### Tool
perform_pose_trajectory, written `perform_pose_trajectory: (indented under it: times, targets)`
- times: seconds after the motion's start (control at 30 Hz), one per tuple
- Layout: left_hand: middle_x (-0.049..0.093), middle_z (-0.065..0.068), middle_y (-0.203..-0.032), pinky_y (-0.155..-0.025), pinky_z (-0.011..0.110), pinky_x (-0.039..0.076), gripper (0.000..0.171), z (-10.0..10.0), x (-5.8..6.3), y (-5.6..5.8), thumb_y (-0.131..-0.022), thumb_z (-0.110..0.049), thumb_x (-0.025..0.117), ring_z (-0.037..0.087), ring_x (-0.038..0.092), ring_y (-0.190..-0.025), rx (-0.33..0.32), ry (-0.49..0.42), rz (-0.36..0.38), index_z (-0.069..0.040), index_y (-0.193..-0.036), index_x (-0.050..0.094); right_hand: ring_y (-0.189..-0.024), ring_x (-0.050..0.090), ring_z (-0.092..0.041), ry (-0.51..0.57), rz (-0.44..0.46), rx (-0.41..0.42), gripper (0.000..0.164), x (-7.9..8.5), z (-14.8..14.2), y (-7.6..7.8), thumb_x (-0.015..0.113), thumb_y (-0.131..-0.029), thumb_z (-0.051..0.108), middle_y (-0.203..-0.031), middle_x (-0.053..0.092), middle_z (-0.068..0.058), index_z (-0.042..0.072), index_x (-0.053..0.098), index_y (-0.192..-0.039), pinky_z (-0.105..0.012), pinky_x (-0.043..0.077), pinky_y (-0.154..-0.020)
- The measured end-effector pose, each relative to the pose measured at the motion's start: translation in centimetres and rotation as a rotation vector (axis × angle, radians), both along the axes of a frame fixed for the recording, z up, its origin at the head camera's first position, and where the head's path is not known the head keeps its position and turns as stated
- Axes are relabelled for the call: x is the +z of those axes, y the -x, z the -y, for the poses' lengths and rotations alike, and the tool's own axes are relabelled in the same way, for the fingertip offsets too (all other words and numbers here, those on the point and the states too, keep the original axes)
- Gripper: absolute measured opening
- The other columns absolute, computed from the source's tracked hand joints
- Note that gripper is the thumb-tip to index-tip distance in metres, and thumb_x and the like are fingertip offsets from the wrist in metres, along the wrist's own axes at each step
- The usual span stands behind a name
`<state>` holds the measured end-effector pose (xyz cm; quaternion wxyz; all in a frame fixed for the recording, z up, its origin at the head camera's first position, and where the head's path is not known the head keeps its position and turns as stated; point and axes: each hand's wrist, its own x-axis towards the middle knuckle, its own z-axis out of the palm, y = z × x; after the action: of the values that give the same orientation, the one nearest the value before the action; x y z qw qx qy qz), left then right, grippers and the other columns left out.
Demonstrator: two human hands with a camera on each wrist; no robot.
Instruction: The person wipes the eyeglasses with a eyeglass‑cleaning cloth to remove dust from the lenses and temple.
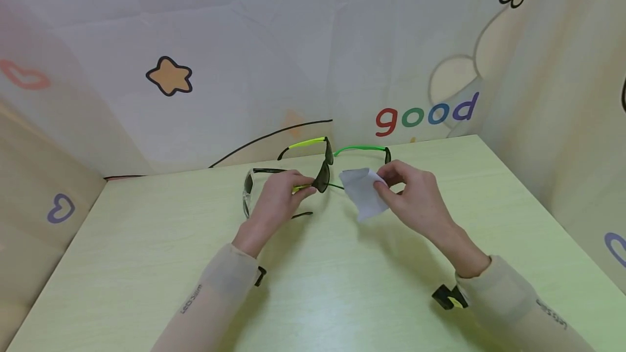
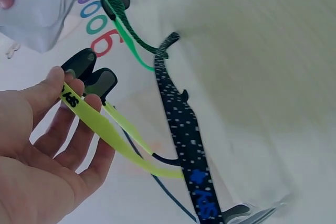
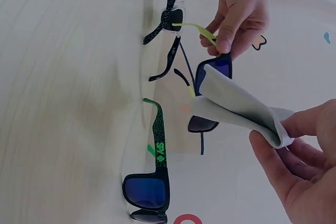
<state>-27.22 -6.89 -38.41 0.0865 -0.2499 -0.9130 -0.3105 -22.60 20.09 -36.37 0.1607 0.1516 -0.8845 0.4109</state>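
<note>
My left hand (image 1: pixel 276 197) pinches a pair of sunglasses (image 1: pixel 321 178) with yellow temples, its thumb and fingers near one hinge. In the left wrist view the yellow temple (image 2: pixel 100 124) runs across the fingers, dark lenses up beyond the thumb. A pale cleaning cloth (image 1: pixel 363 192) hangs folded from the thumb and fingertips of my right hand (image 1: pixel 415 194). As the right wrist view has it, the cloth (image 3: pixel 241 106) overlaps the blue-tinted lenses (image 3: pixel 224 67) of the held pair.
Behind the cloth, sunglasses with green temples (image 1: pixel 362 148) lie on the pale table (image 1: pixel 332 287). Left of them is a clear-framed pair (image 1: pixel 246 200) with speckled dark temples (image 2: pixel 181 124), partly hidden by my left hand. A printed curtain (image 1: pixel 244 69) borders the table's back and sides.
</note>
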Motion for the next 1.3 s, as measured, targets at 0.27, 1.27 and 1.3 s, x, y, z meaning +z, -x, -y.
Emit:
perform_pose_trajectory:
  times: [0.27,1.27,1.3]
  targets:
    - [0.077,0.006,-0.098,-0.077,0.035,0.057,0.019,-0.5,0.9,-1.1,-0.092,-0.013,0.078,0.019,0.072,-0.088,-0.083,-0.071,-0.035,-0.005,-0.109,0.081,-0.083,0.069,-0.024,0.034,-0.105,-0.054,0.009,0.0,0.3,0.3,0.073,-0.092,0.0,-0.093,0.073,-0.012,0.0,0.069,-0.099,-0.019,0.055,-0.06]
    - [0.072,0.0,-0.088,-0.062,0.027,0.056,0.014,-1.3,2.0,-3.6,-0.088,-0.006,0.081,0.013,0.06,-0.07,-0.231,-0.422,0.046,-0.002,-0.102,0.082,-0.112,0.068,-0.028,-0.022,-0.386,0.307,0.029,-0.9,2.5,-1.1,0.08,-0.088,0.006,-0.125,0.069,-0.011,0.003,0.077,-0.117,-0.036,0.062,-0.073]
    - [0.073,0.0,-0.089,-0.061,0.026,0.055,0.014,-1.3,2.0,-3.6,-0.089,-0.006,0.081,0.014,0.059,-0.069,-0.226,-0.431,0.056,-0.002,-0.102,0.082,-0.113,0.067,-0.028,-0.025,-0.401,0.319,0.029,-1.0,2.5,-1.1,0.079,-0.09,0.008,-0.126,0.069,-0.011,0.004,0.077,-0.118,-0.034,0.061,-0.072]
